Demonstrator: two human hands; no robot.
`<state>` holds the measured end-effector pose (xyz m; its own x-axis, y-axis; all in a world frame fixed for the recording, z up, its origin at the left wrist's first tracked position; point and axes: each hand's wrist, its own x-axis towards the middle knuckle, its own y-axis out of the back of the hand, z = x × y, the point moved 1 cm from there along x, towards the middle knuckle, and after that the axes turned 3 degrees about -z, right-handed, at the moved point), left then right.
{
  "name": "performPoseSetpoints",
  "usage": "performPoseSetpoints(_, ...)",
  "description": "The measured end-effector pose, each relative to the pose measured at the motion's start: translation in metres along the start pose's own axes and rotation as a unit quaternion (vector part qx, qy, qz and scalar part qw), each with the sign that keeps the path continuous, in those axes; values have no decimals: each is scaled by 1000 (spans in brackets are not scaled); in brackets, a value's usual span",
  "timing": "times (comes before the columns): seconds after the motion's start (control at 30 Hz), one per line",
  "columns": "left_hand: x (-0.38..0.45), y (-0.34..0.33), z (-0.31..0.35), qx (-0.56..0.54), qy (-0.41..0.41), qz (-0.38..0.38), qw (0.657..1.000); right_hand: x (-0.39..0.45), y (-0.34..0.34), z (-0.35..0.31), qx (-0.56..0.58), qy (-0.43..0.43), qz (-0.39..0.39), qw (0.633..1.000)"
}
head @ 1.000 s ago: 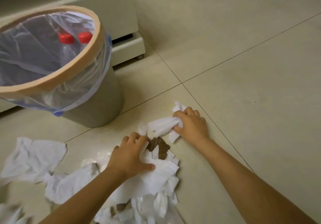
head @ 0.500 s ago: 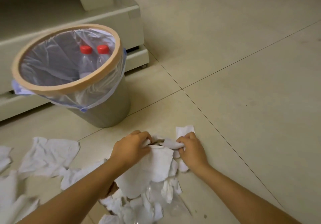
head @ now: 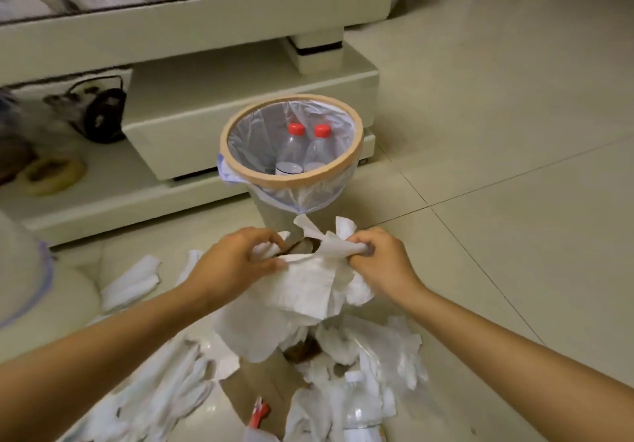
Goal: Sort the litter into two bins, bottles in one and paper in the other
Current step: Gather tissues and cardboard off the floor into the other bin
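Left hand (head: 236, 263) and right hand (head: 384, 263) each pinching soft white paper towels (head: 305, 290), lifted off floor. Beyond, round bin with tan rim (head: 240, 167), two red-capped clear bottles (head: 295, 148) inside.

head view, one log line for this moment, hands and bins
left hand grips paper wad | right hand grips same wad | wad off floor | bin holds two bottles | paper unbinned

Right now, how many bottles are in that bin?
2. Both stand upright side by side in the bin: one bottle on the left, the other on the right, each with a red cap. More could lie hidden lower down.
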<state>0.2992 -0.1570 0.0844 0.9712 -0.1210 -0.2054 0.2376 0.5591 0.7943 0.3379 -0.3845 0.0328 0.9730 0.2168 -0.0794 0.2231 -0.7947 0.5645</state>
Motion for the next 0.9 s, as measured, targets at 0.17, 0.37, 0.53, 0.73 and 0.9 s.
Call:
performPoseSetpoints(0.17, -60, 60, -36, 31, 35, 46, 998, -9, -41, -76, -10, 61, -63, 996)
performPoseSetpoints(0.37, -132, 133, -103, -3, 70, 109, 992, -17, -110, -181, -16, 149, -128, 980)
performPoseSetpoints(0.53, -163, 178, -146, -36, 88, 199, 975, -14, -177, -247, -10, 187, -126, 974)
performPoseSetpoints(0.73, -209, 225, -211, -71, 95, 284, 951, -15, -245, -318, 21, 231, -126, 965)
performPoseSetpoints(0.9, -213, 277, -265, -123, 76, 388, 910, -8, -295, -377, 51, 260, -111, 958)
